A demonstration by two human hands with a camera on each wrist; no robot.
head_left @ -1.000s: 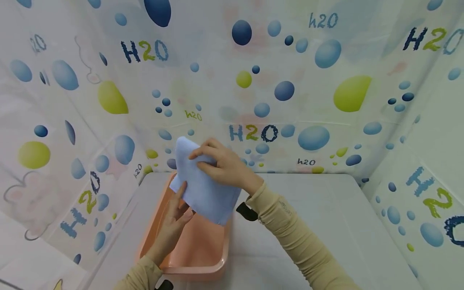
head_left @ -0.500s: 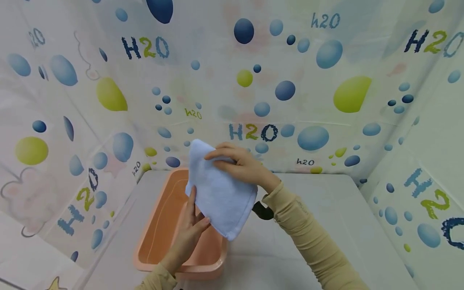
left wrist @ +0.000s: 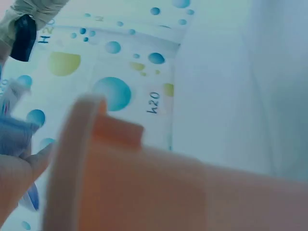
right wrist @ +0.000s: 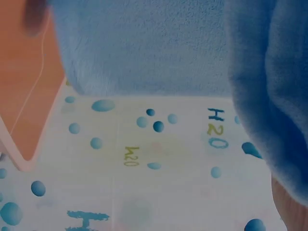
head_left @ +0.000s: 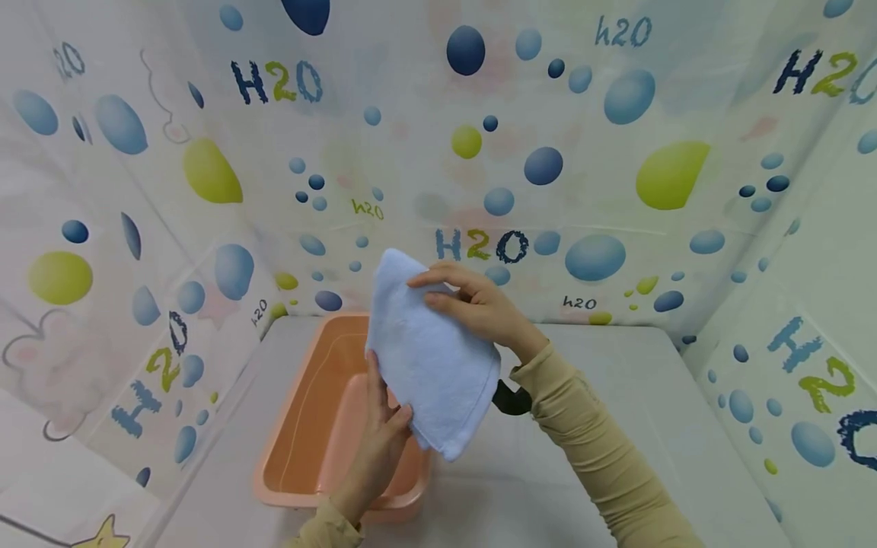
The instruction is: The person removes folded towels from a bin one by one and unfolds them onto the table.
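A light blue folded towel [head_left: 432, 358] hangs tilted in the air, held between both hands over the right side of the peach basin [head_left: 315, 388]. My left hand [head_left: 377, 449] grips its lower left edge, thumb on the near face. At the upper right, my right hand [head_left: 479, 308] holds the towel with fingers laid over its front. The right wrist view shows the towel [right wrist: 144, 48] close up, with thick folds at the right. In the left wrist view, part of the left hand [left wrist: 17, 180] shows beside the basin's blurred wall [left wrist: 144, 192].
The basin stands on a white-covered table [head_left: 582, 426], left of the middle. A white curtain [head_left: 411, 152] with blue and green drops and H2O lettering surrounds the table at the back and sides. A dark band [head_left: 512, 397] sits at the right wrist.
Both hands have carried the towel to the right, from over the basin's middle toward its right side. The towel's near face has turned more into view. The basin stays in place.
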